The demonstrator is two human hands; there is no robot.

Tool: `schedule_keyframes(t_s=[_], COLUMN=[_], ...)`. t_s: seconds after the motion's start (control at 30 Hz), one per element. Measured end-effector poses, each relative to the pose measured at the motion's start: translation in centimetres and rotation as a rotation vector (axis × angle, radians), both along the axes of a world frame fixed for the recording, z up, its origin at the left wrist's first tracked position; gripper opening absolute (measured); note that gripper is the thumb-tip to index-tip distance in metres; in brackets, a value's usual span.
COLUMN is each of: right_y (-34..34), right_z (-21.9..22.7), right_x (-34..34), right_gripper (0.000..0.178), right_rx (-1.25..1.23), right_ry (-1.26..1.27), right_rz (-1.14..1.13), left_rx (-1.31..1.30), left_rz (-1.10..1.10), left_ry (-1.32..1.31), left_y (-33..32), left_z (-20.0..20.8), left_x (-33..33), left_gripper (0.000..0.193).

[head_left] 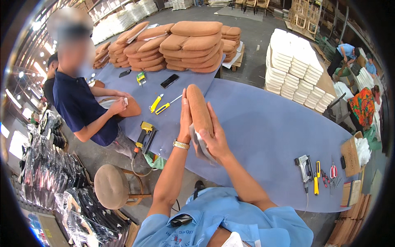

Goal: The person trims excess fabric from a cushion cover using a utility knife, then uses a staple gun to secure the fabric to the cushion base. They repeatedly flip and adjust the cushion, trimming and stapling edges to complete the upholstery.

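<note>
An orange-brown upholstered seat cushion (pixel 198 108) stands on its edge above the blue-covered table, held between my two hands. My left hand (pixel 185 117) presses along its left side with the fingers stretched up it. On the other side my right hand (pixel 216 140) grips it, the thumb over the near edge. Pale grey backing shows along the cushion's lower part, close to my wrists. A yellow-handled screwdriver (pixel 163 108) and a yellow utility knife (pixel 156 103) lie on the table left of my left hand.
Cushion stacks (pixel 191 45) line the table's far side. A phone (pixel 169 81) and a yellow-black staple gun (pixel 145 138) lie left; another staple gun (pixel 303 168), pliers (pixel 325 178) and scissors (pixel 333 171) lie right. A co-worker (pixel 88 105) handles a cushion at left. A stool (pixel 112 187) stands below.
</note>
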State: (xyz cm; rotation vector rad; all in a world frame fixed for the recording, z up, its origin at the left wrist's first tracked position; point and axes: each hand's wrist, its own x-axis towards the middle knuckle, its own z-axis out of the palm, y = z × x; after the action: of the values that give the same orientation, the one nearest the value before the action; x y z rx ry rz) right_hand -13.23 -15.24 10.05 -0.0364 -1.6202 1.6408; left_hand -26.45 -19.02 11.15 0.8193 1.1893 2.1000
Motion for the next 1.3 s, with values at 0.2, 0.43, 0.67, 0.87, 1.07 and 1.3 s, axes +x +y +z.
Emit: schedule_keyframes(t_s=[0.2,0.43,0.67,0.87,1.07,1.3], right_y=[-2.7,-1.6,1.6,3.2,4.7,6.3], right_z=[3.7,8.0,-0.2,-2.6,-2.6,-3.5], right_x=[-3.1,-1.2,5.0,9.0,10.4,11.0], right_gripper=[0.089,0.081,0.106,0.117,0.084,0.068], right_rx=[-0.174,0.072,-0.259,-0.298,-0.240,-0.077], right_ry=[0.073,-0.205,-0.336,-0.381,-0.366,-0.224], right_rz=[-0.180,-0.247,-0.228,-0.097,-0.136,-0.065], left_rx=[0.048,0.025,-0.128,-0.176,-0.169,-0.582], left_rz=[-0.085,0.005,0.159,-0.336,-0.306,-0.451], left_ry=[0.056,0.417,1.343,1.684,1.443,1.476], left_y=[-1.7,-2.1,-4.7,-2.6,-3.8,-3.2], left_z=[4.3,4.1,3.0,11.6,9.0,11.9], left_x=[1.9,1.3,0.5,-0.7,5.0,6.4], left_gripper=[0.065,0.072,0.076,0.070,0.063,0.065])
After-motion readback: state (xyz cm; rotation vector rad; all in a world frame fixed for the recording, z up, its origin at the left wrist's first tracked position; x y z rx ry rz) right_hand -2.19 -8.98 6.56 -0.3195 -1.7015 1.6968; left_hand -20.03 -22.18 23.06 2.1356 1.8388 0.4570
